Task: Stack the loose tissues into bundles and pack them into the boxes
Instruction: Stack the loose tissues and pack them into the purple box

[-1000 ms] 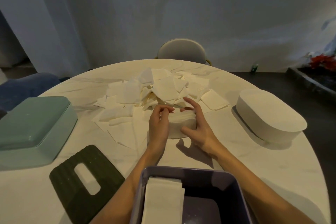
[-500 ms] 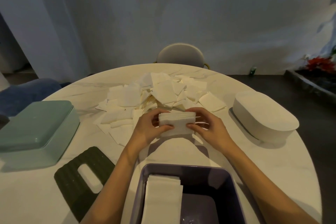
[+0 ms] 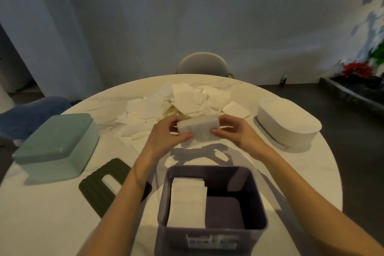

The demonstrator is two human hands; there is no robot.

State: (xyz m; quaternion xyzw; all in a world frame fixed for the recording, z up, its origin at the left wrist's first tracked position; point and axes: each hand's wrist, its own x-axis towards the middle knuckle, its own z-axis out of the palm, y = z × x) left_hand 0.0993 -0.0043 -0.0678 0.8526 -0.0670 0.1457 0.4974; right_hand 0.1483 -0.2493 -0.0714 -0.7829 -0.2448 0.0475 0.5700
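While a round white marble table [image 3: 207, 154] fills a dim room with pale walls, both hands grip a tissue bundle [image 3: 198, 128] above it. The left hand [image 3: 166, 136] and right hand [image 3: 236, 133] pinch its ends, just beyond the purple box [image 3: 214, 233] and before the loose tissues [image 3: 180, 102].

Your work surface is a round white marble-patterned table [image 3: 239, 93]. At its far middle lies a loose heap of white square paper tissues [image 3: 178, 102]. On your left rests an upturned pale green rectangular plastic box [image 3: 56, 145], and just beside it, nearer you, a flat dark green ribbed lid with a slot opening [image 3: 97, 187]. On your right stands an upturned white oval box [image 3: 288, 122]. Nearest you sits an open purple square plastic box [image 3: 212, 210], a white stacked tissue bundle [image 3: 187, 201] filling its left half
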